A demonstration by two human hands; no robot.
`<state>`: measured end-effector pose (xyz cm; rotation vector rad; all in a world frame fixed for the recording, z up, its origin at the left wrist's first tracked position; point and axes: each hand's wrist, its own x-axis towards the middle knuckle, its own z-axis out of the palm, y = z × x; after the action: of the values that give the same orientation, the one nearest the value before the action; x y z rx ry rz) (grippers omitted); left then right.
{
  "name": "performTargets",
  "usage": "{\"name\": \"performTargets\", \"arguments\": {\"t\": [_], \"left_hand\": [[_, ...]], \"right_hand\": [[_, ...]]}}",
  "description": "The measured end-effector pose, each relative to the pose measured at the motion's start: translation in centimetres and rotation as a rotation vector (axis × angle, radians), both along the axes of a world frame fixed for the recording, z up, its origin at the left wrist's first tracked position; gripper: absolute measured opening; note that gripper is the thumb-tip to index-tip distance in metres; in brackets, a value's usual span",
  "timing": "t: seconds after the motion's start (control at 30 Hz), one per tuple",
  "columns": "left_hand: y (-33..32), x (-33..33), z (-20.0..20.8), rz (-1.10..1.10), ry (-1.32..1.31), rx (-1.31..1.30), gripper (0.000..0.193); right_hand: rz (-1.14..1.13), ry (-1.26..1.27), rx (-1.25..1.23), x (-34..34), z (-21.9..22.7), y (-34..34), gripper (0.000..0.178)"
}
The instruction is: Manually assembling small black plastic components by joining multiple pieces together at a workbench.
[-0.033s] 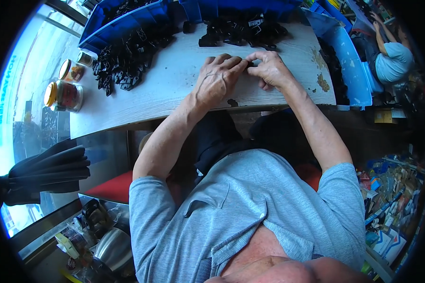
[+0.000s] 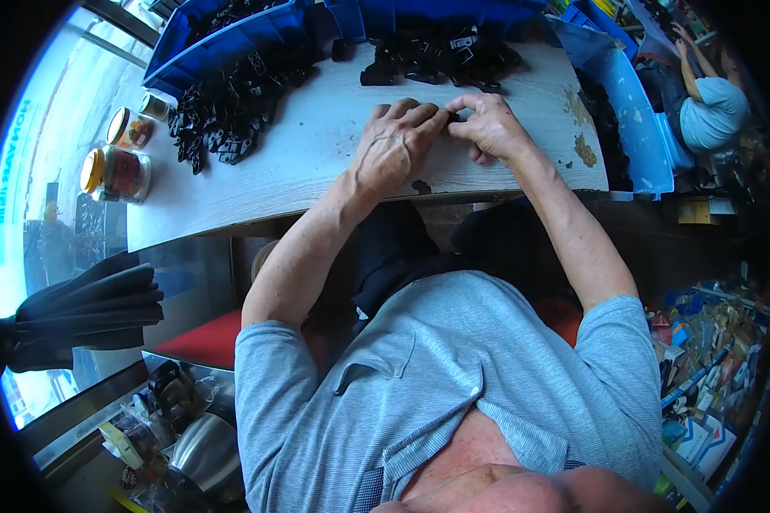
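Observation:
Above the pale worktop (image 2: pixel 316 158), my left hand (image 2: pixel 393 144) and my right hand (image 2: pixel 493 128) meet fingertip to fingertip. Both are closed in a pinch around a small black part (image 2: pixel 455 117). My fingers hide most of it, so its exact shape cannot be made out. Just beyond the hands lies a heap of small black parts (image 2: pixel 436 61), some with shiny metal bits. A larger heap of similar black pieces (image 2: pixel 231 111) spreads over the left side of the worktop.
Blue bins (image 2: pixel 222 43) with more black parts stand along the far edge. Another blue bin (image 2: pixel 643 128) is at the right edge. A yellow-lidded jar (image 2: pixel 121 175) and smaller jars stand at the left edge. At far right, another person (image 2: pixel 715 111) sits.

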<state>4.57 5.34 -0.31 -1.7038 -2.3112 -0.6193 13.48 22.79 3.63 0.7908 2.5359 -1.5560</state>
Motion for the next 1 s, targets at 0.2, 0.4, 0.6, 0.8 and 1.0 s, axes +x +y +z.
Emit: {"name": "performTargets", "arguments": {"t": [0.2,0.4,0.6,0.8,1.0], "left_hand": [[0.1,-4.0,-0.1,0.305,0.022,0.452,0.03],[0.0,-12.8,0.9,0.724,0.155,0.162,0.022],[-0.1,-13.5,-0.4,0.679,0.135,0.034,0.023],[-1.3,-12.4,-0.5,0.579,0.266,0.119,0.021],[-2.9,-10.4,-0.2,0.593,0.123,-0.055,0.025]], "right_hand": [[-0.027,0.015,-0.097,0.3,-0.1,0.3,0.039],[-0.214,0.123,-0.288,2.4,0.2,3.1,0.052],[-0.662,0.357,-0.259,4.7,-0.5,10.9,0.047],[-0.581,0.28,-0.197,4.0,-0.9,10.9,0.056],[-0.414,0.137,-0.111,0.9,-0.9,7.9,0.059]]}}
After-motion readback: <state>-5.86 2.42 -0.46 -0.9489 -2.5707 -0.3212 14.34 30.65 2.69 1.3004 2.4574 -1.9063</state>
